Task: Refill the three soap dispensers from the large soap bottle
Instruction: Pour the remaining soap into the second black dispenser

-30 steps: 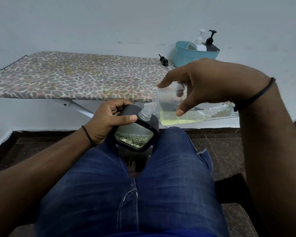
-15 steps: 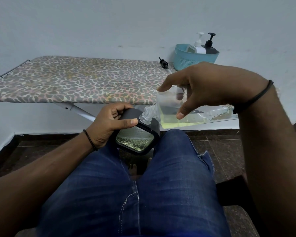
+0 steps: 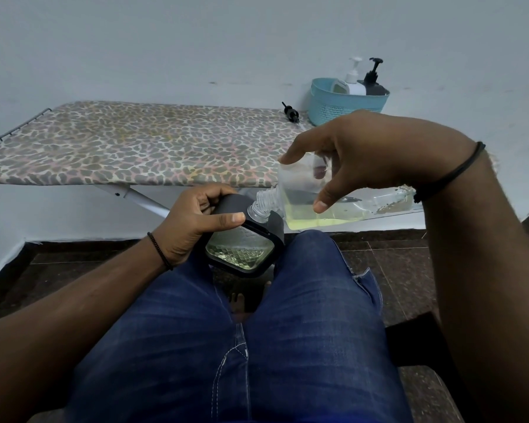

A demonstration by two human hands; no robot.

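Observation:
My left hand [image 3: 196, 221] grips a square black dispenser with a clear patterned window [image 3: 242, 247], held between my knees with its open neck pointing up and right. My right hand [image 3: 358, 157] holds the large clear soap bottle [image 3: 306, 206] tipped almost flat, its threaded mouth against the dispenser's neck. Yellow-green soap lies along the bottle's lower side. Two more dispensers, one white [image 3: 352, 82] and one black [image 3: 373, 83], stand in a teal basket [image 3: 345, 106] at the far right of the board. A black pump head [image 3: 290, 112] lies on the board beside the basket.
An ironing board with a leopard-print cover [image 3: 141, 145] stretches across in front of me, its white leg [image 3: 144, 201] slanting down behind my left hand. My legs in blue jeans [image 3: 245, 346] fill the foreground above a dark tiled floor. A pale wall stands behind.
The camera view has tilted slightly, so everything sits a little lower in frame. Both hands keep the same hold, with the bottle's mouth staying at the dispenser's neck.

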